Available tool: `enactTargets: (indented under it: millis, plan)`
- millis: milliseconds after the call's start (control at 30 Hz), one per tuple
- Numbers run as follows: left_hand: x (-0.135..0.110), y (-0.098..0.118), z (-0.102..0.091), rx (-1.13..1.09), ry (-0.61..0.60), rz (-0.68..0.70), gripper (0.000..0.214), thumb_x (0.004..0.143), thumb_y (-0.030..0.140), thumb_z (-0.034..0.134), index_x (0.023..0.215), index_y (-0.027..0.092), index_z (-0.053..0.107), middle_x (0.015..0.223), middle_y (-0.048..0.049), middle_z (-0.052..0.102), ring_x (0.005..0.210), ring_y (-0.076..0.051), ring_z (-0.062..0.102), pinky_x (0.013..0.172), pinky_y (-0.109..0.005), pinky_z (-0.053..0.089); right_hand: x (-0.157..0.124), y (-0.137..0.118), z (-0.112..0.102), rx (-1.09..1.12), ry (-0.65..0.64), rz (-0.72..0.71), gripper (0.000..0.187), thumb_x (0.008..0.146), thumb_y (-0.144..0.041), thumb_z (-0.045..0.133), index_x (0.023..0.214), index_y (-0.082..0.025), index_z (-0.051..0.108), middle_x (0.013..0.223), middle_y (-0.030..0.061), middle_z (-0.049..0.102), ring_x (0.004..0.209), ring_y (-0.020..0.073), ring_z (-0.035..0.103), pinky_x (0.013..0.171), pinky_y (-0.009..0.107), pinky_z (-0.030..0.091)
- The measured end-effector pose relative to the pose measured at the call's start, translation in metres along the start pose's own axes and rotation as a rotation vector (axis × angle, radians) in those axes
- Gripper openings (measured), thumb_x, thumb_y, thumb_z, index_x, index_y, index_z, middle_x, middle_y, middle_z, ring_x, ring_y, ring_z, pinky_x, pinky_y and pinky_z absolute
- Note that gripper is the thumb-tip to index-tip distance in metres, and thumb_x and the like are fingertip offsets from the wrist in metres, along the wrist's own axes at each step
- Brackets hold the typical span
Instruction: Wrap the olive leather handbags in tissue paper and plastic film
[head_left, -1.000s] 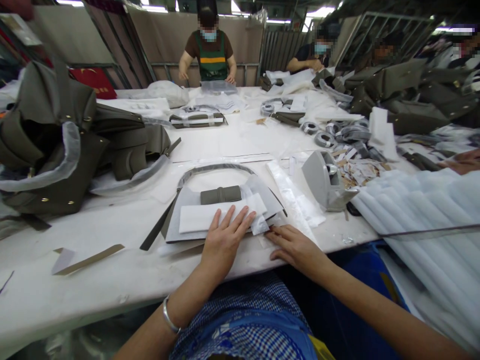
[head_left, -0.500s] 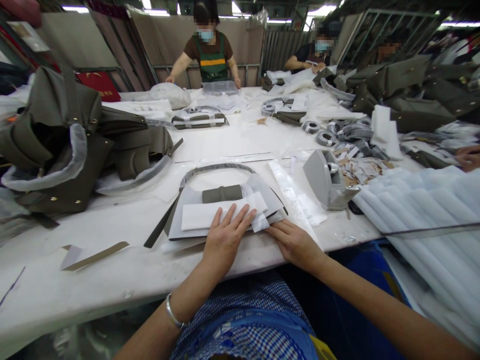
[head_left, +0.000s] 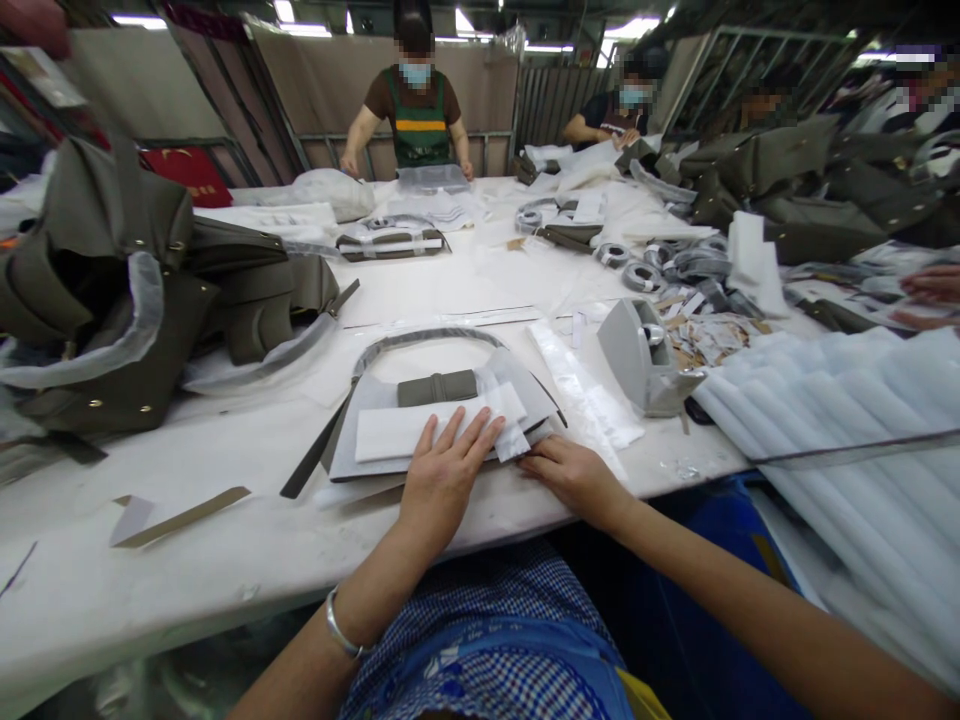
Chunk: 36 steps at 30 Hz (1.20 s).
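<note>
Hands both flat on the bundle. Left hand [head_left: 442, 475] is spread wide, palm down on the white foam sheet [head_left: 397, 432], which lies on the grey card [head_left: 345, 455] at the near edge of the table [head_left: 225, 560]. Right hand [head_left: 574, 478] lies open too, fingertips touching the sheet's right corner, gripping nothing. Olive roll [head_left: 437, 387] sits just behind the sheet

A long white counter [head_left: 465, 280] runs toward 12 o'clock. Behind it stand beige panels [head_left: 322, 80] with a grey railing [head_left: 330, 150] at their foot. At 1 o'clock is a ribbed metal sheet [head_left: 544, 100], and at 2 o'clock a metal frame [head_left: 757, 45]. Strip lights [head_left: 285, 12] glow overhead.
</note>
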<state>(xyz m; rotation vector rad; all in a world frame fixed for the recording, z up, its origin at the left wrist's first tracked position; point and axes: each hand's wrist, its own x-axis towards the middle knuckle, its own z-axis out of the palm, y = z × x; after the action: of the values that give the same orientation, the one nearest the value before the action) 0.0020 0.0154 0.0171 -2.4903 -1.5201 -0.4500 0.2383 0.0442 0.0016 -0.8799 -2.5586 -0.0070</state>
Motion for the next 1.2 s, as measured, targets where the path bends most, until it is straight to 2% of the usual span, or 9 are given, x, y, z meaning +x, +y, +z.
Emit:
enactTargets:
  millis: [100, 200, 367, 467, 600, 700, 800, 1033, 1200]
  plan:
    - [0.001, 0.000, 0.000, 0.006, 0.000, 0.005, 0.061, 0.097, 0.013, 0.044, 0.153, 0.030, 0.029, 0.157, 0.0021, 0.036, 0.143, -0.027, 0.038, 0.115, -0.055, 0.033, -0.001, -0.006, -0.001, -0.133, 0.026, -0.029, 0.019, 0.097, -0.017, 0.053, 0.102, -0.015, 0.071, 0.086, 0.0085, 0.071, 0.078, 0.0203, 0.065, 0.070, 0.031, 0.055]
    - [0.001, 0.000, 0.000, 0.008, -0.006, 0.006, 0.061, 0.097, 0.013, 0.044, 0.154, 0.031, 0.028, 0.157, 0.0023, 0.036, 0.143, -0.026, 0.038, 0.115, -0.055, 0.033, -0.005, -0.009, 0.000, -0.165, 0.076, -0.049, 0.022, 0.098, -0.015, 0.049, 0.109, -0.013, 0.067, 0.098, 0.0114, 0.073, 0.082, 0.0212, 0.067, 0.073, 0.033, 0.056]
    - [0.000, 0.000, -0.001, -0.001, -0.002, -0.005, 0.062, 0.097, 0.013, 0.045, 0.154, 0.031, 0.027, 0.157, 0.0025, 0.037, 0.143, -0.026, 0.038, 0.116, -0.055, 0.033, -0.006, -0.009, 0.004, -0.009, 0.116, 0.023, 0.024, 0.097, -0.012, 0.048, 0.115, -0.012, 0.064, 0.101, 0.0118, 0.072, 0.088, 0.0230, 0.066, 0.082, 0.037, 0.056]
    - [-0.001, 0.000, -0.001, -0.002, 0.018, 0.001, 0.062, 0.097, 0.013, 0.045, 0.154, 0.031, 0.026, 0.156, 0.0002, 0.038, 0.142, -0.027, 0.039, 0.115, -0.055, 0.034, -0.005, -0.011, 0.003, 0.065, 0.125, 0.066, 0.022, 0.097, -0.013, 0.049, 0.108, -0.016, 0.067, 0.097, 0.0091, 0.072, 0.088, 0.0216, 0.064, 0.080, 0.035, 0.055]
    - [-0.001, 0.001, -0.001, 0.012, 0.036, 0.011, 0.064, 0.098, 0.015, 0.046, 0.154, 0.034, 0.024, 0.157, 0.0002, 0.038, 0.141, -0.028, 0.040, 0.114, -0.055, 0.036, -0.008, -0.019, -0.005, 0.026, 0.112, 0.008, 0.024, 0.098, -0.014, 0.047, 0.095, -0.019, 0.070, 0.086, 0.0060, 0.070, 0.079, 0.0192, 0.061, 0.073, 0.033, 0.050]
    - [-0.001, 0.001, -0.001, 0.019, 0.043, 0.020, 0.064, 0.098, 0.016, 0.048, 0.154, 0.037, 0.025, 0.156, -0.0005, 0.039, 0.141, -0.029, 0.041, 0.113, -0.056, 0.037, -0.013, -0.028, -0.012, -0.034, 0.120, -0.062, 0.024, 0.098, -0.014, 0.047, 0.093, -0.019, 0.070, 0.077, 0.0046, 0.068, 0.073, 0.0185, 0.058, 0.068, 0.033, 0.045]
    - [-0.001, 0.001, -0.003, 0.013, 0.027, 0.025, 0.064, 0.098, 0.016, 0.048, 0.153, 0.038, 0.025, 0.157, 0.0010, 0.038, 0.142, -0.029, 0.040, 0.114, -0.056, 0.035, -0.015, -0.034, -0.020, -0.062, 0.131, -0.108, 0.022, 0.098, -0.012, 0.048, 0.095, -0.017, 0.069, 0.077, 0.0047, 0.068, 0.074, 0.0186, 0.059, 0.068, 0.034, 0.043]
    - [-0.002, 0.000, -0.003, 0.019, 0.011, 0.059, 0.063, 0.096, 0.013, 0.047, 0.152, 0.037, 0.030, 0.156, -0.0002, 0.041, 0.141, -0.031, 0.041, 0.112, -0.058, 0.036, 0.004, -0.031, -0.041, -0.120, 0.196, -0.181, 0.020, 0.095, -0.009, 0.052, 0.100, -0.021, 0.068, 0.080, 0.0014, 0.073, 0.078, 0.0160, 0.062, 0.090, 0.036, 0.045]
    - [-0.003, 0.001, 0.001, 0.043, 0.022, 0.087, 0.062, 0.096, 0.014, 0.047, 0.153, 0.033, 0.032, 0.156, -0.0029, 0.040, 0.140, -0.034, 0.040, 0.112, -0.061, 0.036, 0.026, -0.027, -0.052, -0.149, 0.161, -0.184, 0.024, 0.096, -0.011, 0.052, 0.097, -0.026, 0.071, 0.079, -0.0007, 0.073, 0.075, 0.0149, 0.062, 0.095, 0.036, 0.044]
